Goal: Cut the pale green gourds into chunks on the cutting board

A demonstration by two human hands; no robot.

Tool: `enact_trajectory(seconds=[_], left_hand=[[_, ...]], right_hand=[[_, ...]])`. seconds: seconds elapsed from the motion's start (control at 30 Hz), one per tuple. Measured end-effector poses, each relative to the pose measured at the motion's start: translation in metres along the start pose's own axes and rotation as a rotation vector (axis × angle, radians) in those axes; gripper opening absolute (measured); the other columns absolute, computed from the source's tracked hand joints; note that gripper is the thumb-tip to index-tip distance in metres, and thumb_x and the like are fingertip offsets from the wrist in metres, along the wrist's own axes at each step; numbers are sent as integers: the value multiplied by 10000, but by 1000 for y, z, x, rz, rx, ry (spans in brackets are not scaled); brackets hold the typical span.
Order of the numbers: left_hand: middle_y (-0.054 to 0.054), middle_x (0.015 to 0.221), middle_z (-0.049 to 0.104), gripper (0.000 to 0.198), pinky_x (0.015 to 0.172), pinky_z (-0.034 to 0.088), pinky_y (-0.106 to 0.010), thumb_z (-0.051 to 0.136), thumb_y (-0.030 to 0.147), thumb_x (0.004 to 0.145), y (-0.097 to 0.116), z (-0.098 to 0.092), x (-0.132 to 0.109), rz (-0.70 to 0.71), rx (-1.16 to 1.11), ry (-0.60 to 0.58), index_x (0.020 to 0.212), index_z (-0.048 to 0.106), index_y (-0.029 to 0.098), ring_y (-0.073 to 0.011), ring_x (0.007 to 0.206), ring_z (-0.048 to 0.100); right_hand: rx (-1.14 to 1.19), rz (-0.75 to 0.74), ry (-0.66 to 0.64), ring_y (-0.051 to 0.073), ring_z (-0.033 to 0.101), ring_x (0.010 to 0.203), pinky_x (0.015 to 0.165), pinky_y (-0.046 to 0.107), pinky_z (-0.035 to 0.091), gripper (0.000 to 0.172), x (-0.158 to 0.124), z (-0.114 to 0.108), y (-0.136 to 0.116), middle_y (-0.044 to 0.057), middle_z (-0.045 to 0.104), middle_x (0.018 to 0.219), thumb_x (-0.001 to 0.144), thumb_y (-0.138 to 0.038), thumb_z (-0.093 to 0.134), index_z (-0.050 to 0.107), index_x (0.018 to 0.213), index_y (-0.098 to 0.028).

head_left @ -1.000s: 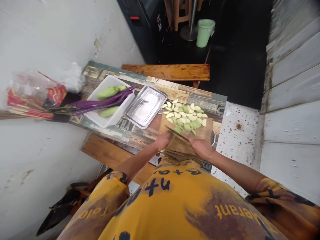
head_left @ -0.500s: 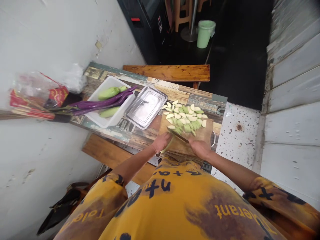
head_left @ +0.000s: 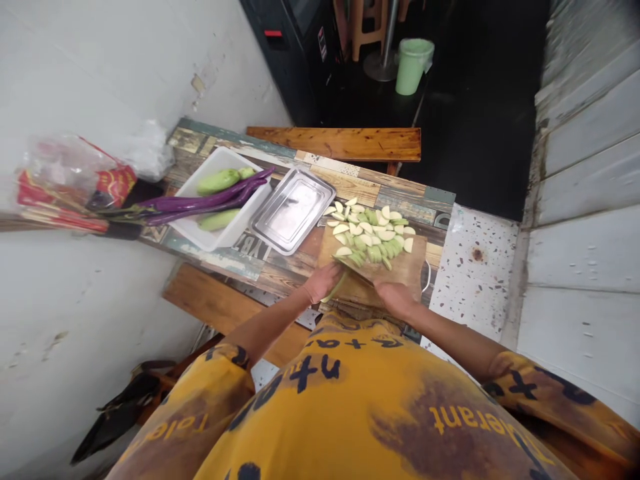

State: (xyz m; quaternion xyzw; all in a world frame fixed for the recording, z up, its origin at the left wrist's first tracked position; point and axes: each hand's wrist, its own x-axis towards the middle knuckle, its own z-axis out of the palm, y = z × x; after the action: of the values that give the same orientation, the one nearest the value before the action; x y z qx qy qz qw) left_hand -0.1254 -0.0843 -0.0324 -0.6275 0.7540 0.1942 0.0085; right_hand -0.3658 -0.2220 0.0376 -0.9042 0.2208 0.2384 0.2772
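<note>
My right hand (head_left: 397,300) is closed around the handle of a knife (head_left: 359,270), its blade pointing left over the cutting board (head_left: 407,277). Beside the blade's tip, my left hand (head_left: 324,283) has its fingers bent over a pale green zucchini piece (head_left: 336,289) at the board's left near edge. Much of that piece is hidden by the hand and blade. Pale green zucchini slices (head_left: 373,233) are spread across the far half of the board, a few lying past its edge.
Left of the board sits a metal tray (head_left: 293,210). Beyond it, a white bin (head_left: 203,237) holds green zucchini (head_left: 219,181) and long purple eggplants (head_left: 210,199). Plastic packaging (head_left: 115,187) and chopsticks (head_left: 65,217) lie at the wall end. Wooden benches (head_left: 335,142) flank the table.
The knife's blade has tilted slightly at the zucchini piece, and my right hand has shifted a little left. My left hand stays at the board's left edge.
</note>
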Motion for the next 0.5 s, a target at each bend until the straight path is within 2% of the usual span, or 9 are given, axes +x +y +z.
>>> enact_trajectory(seconds=[0.1,0.23,0.5], left_hand=[[-215,1319,591,467,1052,502,-476,303,215,1020,0,1,-3,-20,-14,32,1395,537,66,-300,1221,547],[-216,1296,602,428,1018,523,-486,340,202,1006,-1,5,-6,6,-4,39,1328,599,89,-306,1197,547],[-179,1248,628,425,1001,511,-429,290,225,1054,3,0,-5,-2,17,60,1306,610,105,-274,1158,571]], right_hand=[[-42,27,-21,302,721,989,818,365,532,422,-8,-6,-1,176,758,1058,959,-140,371,580,1324,-119],[-83,21,-11,317,725,928,772,380,529,523,-17,-15,-8,178,759,978,922,-98,371,494,1429,-107],[-30,35,-65,275,712,1009,839,343,519,415,-6,-3,-9,184,746,1089,926,-82,362,581,1278,-102]])
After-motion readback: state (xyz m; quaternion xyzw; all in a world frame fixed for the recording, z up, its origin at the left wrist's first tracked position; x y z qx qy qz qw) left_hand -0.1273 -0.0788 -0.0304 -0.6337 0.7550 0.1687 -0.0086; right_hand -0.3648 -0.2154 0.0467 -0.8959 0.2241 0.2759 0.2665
